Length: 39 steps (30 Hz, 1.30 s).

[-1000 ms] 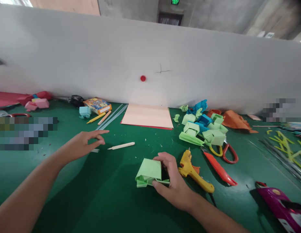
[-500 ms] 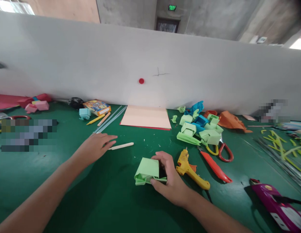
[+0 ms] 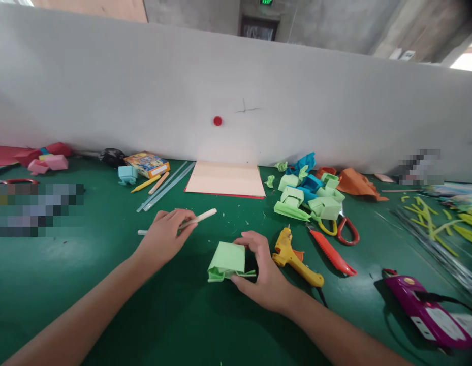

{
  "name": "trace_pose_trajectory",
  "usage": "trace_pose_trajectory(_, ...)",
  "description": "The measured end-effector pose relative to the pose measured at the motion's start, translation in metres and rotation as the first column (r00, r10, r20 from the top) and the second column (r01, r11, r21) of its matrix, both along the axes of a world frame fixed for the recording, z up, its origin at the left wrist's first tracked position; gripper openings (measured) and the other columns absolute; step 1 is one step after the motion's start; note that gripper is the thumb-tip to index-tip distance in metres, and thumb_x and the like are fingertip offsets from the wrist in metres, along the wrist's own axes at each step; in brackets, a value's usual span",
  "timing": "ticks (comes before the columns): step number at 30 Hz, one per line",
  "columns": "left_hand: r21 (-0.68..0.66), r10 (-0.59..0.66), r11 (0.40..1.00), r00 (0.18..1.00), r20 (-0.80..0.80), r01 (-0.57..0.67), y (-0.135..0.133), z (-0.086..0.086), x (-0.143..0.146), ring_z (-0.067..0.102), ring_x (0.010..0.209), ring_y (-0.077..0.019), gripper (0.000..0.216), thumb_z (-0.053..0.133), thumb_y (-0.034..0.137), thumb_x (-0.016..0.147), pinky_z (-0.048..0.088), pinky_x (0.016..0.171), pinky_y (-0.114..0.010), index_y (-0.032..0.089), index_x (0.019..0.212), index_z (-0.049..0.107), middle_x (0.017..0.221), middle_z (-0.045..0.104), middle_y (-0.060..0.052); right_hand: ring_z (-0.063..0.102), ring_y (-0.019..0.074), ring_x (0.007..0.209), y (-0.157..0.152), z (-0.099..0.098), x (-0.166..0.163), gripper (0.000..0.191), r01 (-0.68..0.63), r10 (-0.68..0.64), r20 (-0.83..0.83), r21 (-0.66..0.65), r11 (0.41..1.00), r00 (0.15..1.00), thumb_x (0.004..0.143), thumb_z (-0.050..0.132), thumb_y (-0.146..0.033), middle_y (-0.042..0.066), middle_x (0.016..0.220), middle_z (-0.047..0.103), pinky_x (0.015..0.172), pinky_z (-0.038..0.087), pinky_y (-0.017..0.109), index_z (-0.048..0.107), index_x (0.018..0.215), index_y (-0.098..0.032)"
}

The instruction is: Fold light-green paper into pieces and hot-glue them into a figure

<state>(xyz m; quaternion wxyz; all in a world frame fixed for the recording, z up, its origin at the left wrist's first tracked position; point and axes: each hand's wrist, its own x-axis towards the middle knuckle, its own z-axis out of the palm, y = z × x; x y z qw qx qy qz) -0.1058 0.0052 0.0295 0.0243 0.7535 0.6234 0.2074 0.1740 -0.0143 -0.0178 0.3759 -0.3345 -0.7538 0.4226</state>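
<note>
My right hand [image 3: 264, 272] is closed on a folded light green paper piece [image 3: 228, 260] that rests on the green table [image 3: 106, 264] in front of me. My left hand [image 3: 165, 238] pinches a thin white stick [image 3: 200, 217], whose far end points up and to the right, lifted off the table. A short white bit [image 3: 142, 233] lies just left of that hand. The yellow glue gun [image 3: 294, 256] lies right beside my right hand.
A pile of green and blue folded paper [image 3: 310, 195], scissors [image 3: 344, 229] and an orange-red cutter [image 3: 329, 250] lie to the right. A pink sheet [image 3: 224, 179], clear rods [image 3: 165, 186], a small box [image 3: 146, 163] and a purple device [image 3: 424, 311] are around. A white wall [image 3: 236, 86] bounds the back.
My left hand moved right to the white stick, closed on it and lifted it. My right hand stayed on the green paper piece.
</note>
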Motion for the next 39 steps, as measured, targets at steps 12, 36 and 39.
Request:
trace_pose_trajectory(12,0.421,-0.421,0.825,0.907,0.013,0.377,-0.042,-0.002,0.061,0.071,0.101,-0.0212,0.009,0.055,0.022,0.101,0.043,0.089,-0.037,0.021,0.103,0.064,0.096,0.078,-0.003,0.05,0.0295,0.131,0.003,-0.009,0.003,0.077,-0.098,0.099,-0.025,0.052,0.994,0.995,0.078,0.08,-0.025,0.013,0.142,0.043,0.112,0.045,0.05,0.034,0.141,-0.029)
trace_pose_trajectory(36,0.174,-0.443,0.895,0.864,0.24,0.411,-0.049,-0.009,0.061,0.066,0.109,-0.024,0.029,0.049,0.031,0.102,0.051,0.094,-0.038,0.023,0.129,0.056,0.121,0.071,-0.009,0.059,0.0269,0.117,0.008,0.002,0.004,0.032,0.064,-0.044,-0.226,0.081,0.995,0.973,0.105,0.046,-0.044,0.006,0.118,0.069,0.106,0.044,0.048,0.072,0.115,-0.029)
trace_pose_trajectory(39,0.066,-0.403,0.911,0.846,0.35,0.407,-0.047,-0.01,0.047,0.063,0.121,-0.0255,0.039,0.045,0.039,0.103,0.052,0.101,-0.039,0.026,0.14,0.049,0.132,0.067,-0.009,0.065,0.0256,0.098,0.01,0.001,0.003,0.035,0.152,-0.172,-0.415,-0.081,0.985,0.893,0.105,0.046,-0.047,0.006,0.102,0.071,0.093,0.051,0.045,0.074,0.107,-0.027)
